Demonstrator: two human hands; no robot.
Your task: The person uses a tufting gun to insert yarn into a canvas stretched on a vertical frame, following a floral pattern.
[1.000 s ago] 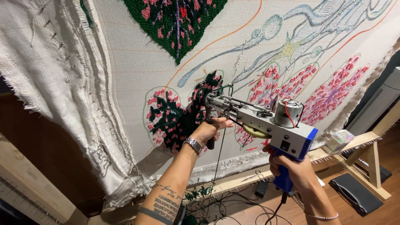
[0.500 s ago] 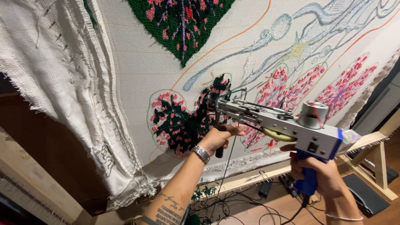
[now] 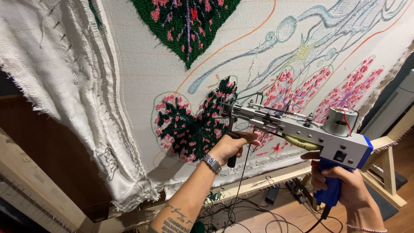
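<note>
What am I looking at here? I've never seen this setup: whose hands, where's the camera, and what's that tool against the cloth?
The one picture comes from a camera on the person's head, looking down along their arms. Both hands are theirs. The right hand grips the blue handle of a tufting gun, a metal power tool with a small motor on top and a cord hanging below. The left hand holds the black front grip under the barrel. The gun's tip is at a white cloth stretched on a wooden frame, at a dark green and pink leaf patch. Other tufted and outlined shapes cover the cloth. Cables lie on the floor below.
</note>
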